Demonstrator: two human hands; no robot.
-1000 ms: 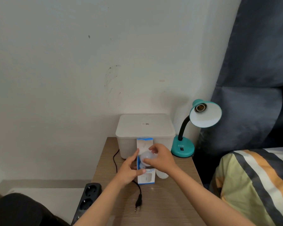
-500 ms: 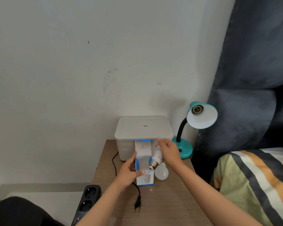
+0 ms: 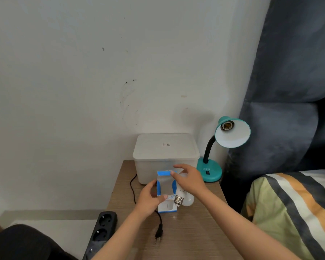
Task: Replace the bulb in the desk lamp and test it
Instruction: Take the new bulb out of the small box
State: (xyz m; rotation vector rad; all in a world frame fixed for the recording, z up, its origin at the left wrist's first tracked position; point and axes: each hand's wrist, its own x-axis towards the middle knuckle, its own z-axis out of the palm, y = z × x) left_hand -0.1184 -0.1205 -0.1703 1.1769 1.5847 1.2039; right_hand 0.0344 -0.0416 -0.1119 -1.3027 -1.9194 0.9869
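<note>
Bulb lying on the desk, just right of the blue-white box, long axis slanted, screw base toward the lower left, round glass toward the right. Second white bulb half hidden under the right hand, its direction not clear. Box upright, top flap open. Left hand gripping the box on its left side, thumb pressed on the front. Right hand above the box top, fingers loosely spread; cannot tell whether touching the flap. Behind, a white lidded container. Right of it the teal lamp, shade tilted toward the camera, socket bare. Black cord with plug on the desk front. Power strip down on the left.
</note>
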